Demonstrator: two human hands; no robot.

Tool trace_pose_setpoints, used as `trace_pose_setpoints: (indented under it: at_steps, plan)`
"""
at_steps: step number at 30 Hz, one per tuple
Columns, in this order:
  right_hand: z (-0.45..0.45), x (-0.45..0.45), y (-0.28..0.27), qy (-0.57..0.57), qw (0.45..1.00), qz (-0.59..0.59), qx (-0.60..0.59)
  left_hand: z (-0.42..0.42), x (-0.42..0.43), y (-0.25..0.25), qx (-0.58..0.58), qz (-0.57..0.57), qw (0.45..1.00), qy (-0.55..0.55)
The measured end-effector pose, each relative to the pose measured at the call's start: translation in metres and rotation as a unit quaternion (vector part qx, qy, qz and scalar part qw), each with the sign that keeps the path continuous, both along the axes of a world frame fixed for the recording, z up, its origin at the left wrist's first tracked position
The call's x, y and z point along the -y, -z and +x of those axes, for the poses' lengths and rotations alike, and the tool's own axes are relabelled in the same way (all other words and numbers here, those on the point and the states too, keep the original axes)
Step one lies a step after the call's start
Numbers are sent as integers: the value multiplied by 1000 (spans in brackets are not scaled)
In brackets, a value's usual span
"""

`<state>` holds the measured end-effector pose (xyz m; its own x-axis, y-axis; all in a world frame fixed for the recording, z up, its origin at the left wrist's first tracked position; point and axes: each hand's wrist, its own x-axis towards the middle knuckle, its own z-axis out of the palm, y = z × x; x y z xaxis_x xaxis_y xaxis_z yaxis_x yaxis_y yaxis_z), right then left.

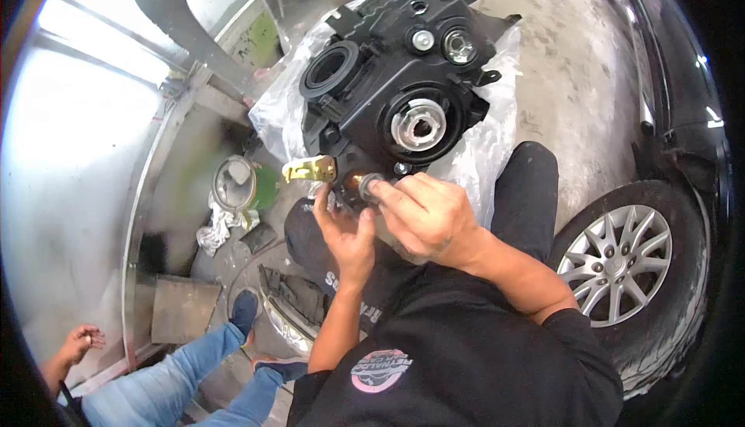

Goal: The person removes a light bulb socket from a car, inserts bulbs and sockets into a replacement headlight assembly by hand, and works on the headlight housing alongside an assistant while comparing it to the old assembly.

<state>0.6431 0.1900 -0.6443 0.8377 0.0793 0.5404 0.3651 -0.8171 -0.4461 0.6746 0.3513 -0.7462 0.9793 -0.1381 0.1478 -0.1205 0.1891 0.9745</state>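
Note:
A black headlight housing (365, 105) lies back side up on clear plastic (497, 109) in front of me. Its large round opening holds a silver ring (419, 125). Near the housing's lower edge, my right hand (427, 217) pinches a small bulb with a grey base (369, 186) and an amber tip. My left hand (345, 244) is just left of it, fingers and thumb apart, its fingertips below a yellow-and-white item (310, 169). Whether the left fingertips touch that item is unclear.
A car wheel (617, 264) and dark car body stand at the right. At the left are a green can (264, 186), a white rag (220, 225) and another headlight (291, 326) on the floor. Another person in jeans (163, 380) is at the lower left.

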Motion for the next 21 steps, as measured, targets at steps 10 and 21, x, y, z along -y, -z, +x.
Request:
trace_pose_setpoints:
  at_steps: [10,21]
  plan:
    - [2,-10,-1,13,999,-26,-27,-3,-11,-14,-86,-14,996,36]
    - [-11,26,-1,22,998,56,-18,-130,-199,96,-179,591,724,-308]
